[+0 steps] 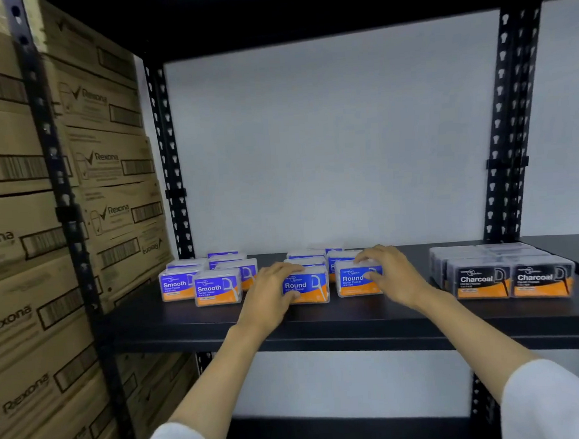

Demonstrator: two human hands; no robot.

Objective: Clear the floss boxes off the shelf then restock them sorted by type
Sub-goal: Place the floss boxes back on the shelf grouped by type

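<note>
Head view looks down on two front "Round" floss boxes at the middle of the black shelf (321,322). The left Round box (311,287) is gripped at its left end by the left hand (272,290), fingers curled over the top edge and thumb low on the front. The right Round box (356,281) is held by the right hand (391,274), fingers arched over its top and thumb pressing the front face. Both boxes sit on the shelf, just beside each other, with more Round boxes (309,257) stacked close behind them.

To the left, apart from this group, stands a cluster of Smooth boxes (204,282); to the right, well apart, a block of Charcoal boxes (508,273). Cardboard Rexona cartons (21,235) fill the bay beyond the left upright.

Judging by the three separate groups, restocking by type looks nearly done, and the step in hand is squaring up the Round front row. The next move likely calls for sliding the two boxes level with each other, faces forward, then letting go without tipping the rows behind.
</note>
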